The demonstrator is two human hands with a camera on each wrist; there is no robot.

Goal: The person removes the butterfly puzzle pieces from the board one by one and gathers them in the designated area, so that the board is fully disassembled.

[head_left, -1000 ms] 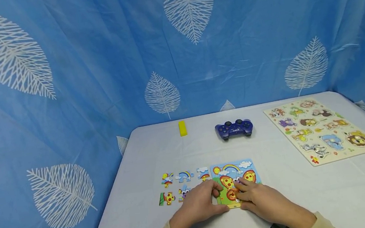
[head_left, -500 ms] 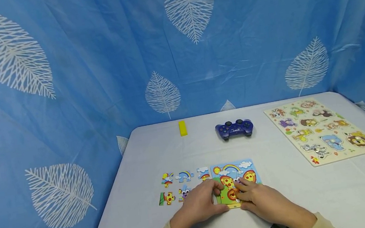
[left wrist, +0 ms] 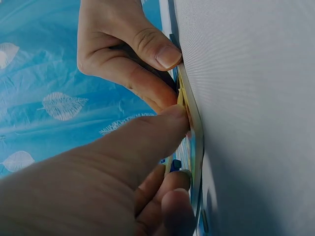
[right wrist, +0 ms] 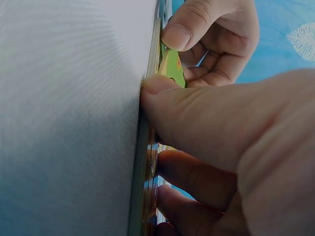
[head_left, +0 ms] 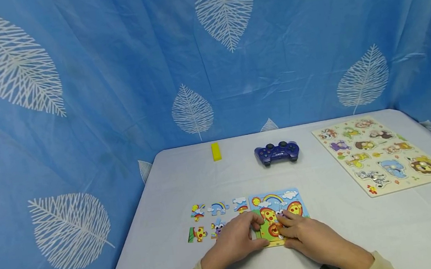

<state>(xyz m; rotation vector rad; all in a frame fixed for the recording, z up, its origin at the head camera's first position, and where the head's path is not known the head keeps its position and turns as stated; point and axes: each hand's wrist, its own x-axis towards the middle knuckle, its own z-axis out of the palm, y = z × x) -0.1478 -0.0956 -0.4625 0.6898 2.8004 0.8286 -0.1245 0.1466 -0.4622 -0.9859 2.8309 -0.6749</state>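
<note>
A butterfly jigsaw board [head_left: 276,243] lies flat near the front of the table, with a sun, rainbow and clouds in its picture. My left hand [head_left: 233,240] pinches a green puzzle piece [right wrist: 172,69] at the board's lower left corner. In the right wrist view the piece stands tilted up from the board, its far end between the left thumb and fingers. My right hand [head_left: 312,236] rests on the board's right half. Its fingers lie on the picture and its thumb presses at the front edge, hiding the lower right part.
Several loose jigsaw pieces [head_left: 218,208] lie left of the board, some partly behind the left hand. A yellow block [head_left: 216,151] and a purple game controller [head_left: 278,152] are farther back. A large animal puzzle board [head_left: 381,153] lies at the right.
The green piece at the lower left shows a little more tilt than a second ago. Both hands stay almost in place.
</note>
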